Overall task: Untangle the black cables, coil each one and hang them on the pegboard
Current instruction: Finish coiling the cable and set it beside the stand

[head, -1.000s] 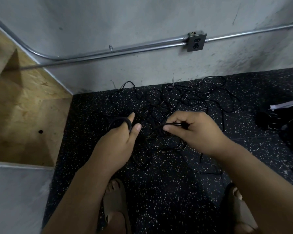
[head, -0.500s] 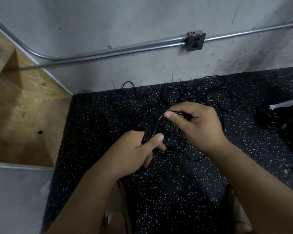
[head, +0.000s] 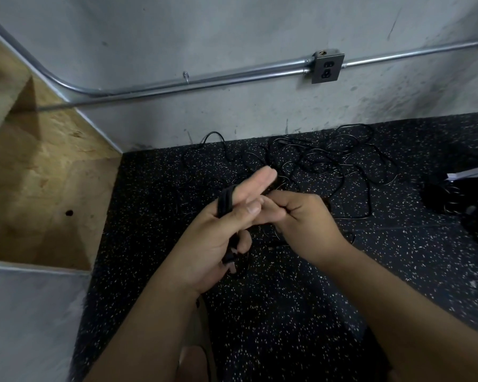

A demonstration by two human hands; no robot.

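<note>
Cable (head: 225, 204) wraps straight fingers (head: 260, 180) (left hand (head: 213, 244)).

The left hand (head: 215, 238) and right hand (head: 307, 224) were shown bare-armed; a tan sandal (head: 202, 323) was worn at 6 o'clock.

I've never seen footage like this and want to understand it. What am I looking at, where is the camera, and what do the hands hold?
No machine here: these are a person's two bare hands, filmed by one wide-angle camera worn on their head, looking forward and down. The left hand has a black cable looped round its outstretched fingers. The right hand is curled beside them and appears to pinch the same cable. Behind them a tangle of cables lies on the speckled black floor, near a grey wall with a socket box. A wooden panel stands left.
</note>
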